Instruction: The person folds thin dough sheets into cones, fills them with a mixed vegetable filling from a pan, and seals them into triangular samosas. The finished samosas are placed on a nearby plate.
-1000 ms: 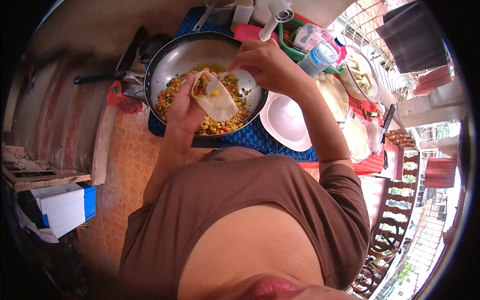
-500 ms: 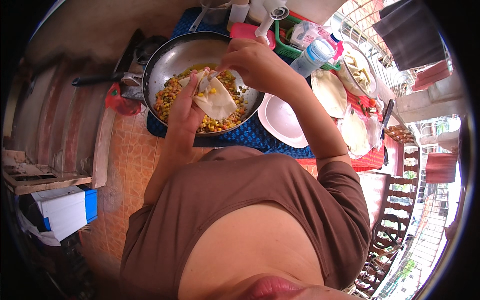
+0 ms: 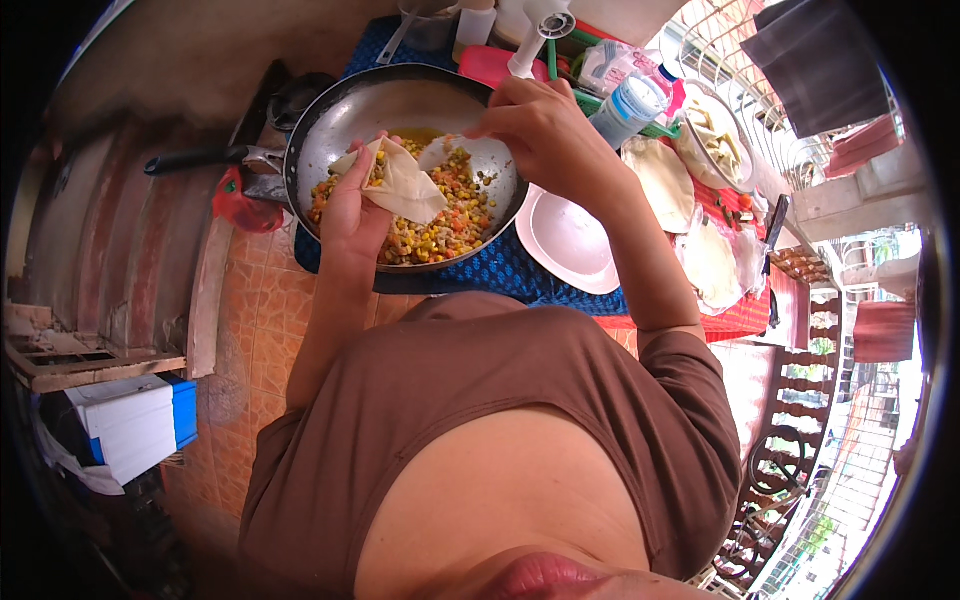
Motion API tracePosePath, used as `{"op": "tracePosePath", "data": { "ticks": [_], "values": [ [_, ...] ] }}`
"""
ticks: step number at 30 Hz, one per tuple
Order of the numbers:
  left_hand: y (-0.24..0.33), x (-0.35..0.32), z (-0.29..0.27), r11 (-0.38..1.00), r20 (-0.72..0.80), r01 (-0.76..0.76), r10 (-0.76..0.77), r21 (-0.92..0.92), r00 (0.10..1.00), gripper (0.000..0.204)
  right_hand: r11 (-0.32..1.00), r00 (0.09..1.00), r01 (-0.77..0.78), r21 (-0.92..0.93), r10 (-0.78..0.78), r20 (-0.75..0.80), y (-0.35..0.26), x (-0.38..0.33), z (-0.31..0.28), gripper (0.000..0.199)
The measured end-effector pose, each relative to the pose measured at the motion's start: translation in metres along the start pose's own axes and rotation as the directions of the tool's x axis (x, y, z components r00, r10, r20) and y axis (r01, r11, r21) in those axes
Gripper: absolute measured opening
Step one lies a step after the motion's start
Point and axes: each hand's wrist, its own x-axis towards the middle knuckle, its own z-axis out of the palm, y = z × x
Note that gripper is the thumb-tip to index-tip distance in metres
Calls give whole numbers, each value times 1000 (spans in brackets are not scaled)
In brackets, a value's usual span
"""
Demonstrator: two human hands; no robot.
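Left fingers (image 3: pixel 350 188) hold wrapper (image 3: pixel 408 191); right (image 3: pixel 500 118), apparently spoon (image 3: pixel 436 153).

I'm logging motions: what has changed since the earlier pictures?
Since the previous picture, the right grip moved the silvery spoon rightward, away from the thin cream-coloured wrapper; the left grip shifted it slightly left. Both holds and the large round metal pan stayed.

Looks like somebody's home, kind of a porch kitchen: big pan (image 3: pixel 345 115) over a cloth-covered table (image 3: pixel 490 275), orange floor tiles (image 3: pixel 265 320), baluster railing (image 3: pixel 805 388), white metal grille (image 3: pixel 690 48), daylight pouring in, dark cloth (image 3: pixel 815 75) hanging.
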Motion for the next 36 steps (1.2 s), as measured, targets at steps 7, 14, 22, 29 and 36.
{"op": "tracePosePath", "data": {
  "ticks": [7, 14, 22, 29, 36],
  "values": [
    [-11, 1, 6, 998, 18, 33, -32, -52, 999, 25, 996, 996, 89, -12, -89, -22, -8, 9, 25, 33],
    [-2, 1, -4, 999, -2, -1, 1, -53, 1000, 26, 991, 999, 40, -129, -39, 10, -7, 2, 4, 29],
    [11, -3, 9, 996, 7, -66, 66, -59, 998, 23, 946, 923, 85, -313, 45, 383, -3, -24, 48, 16],
    [-3, -16, 40, 992, 182, 117, -105, -55, 978, 29, 983, 904, 6, -186, 74, 421, -15, -47, 61, 21],
    [-57, -44, 101, 935, 362, 340, -352, 99, 863, 36, 656, 868, -404, 637, 495, 41, 49, -103, -12, 20]
  ]
}}
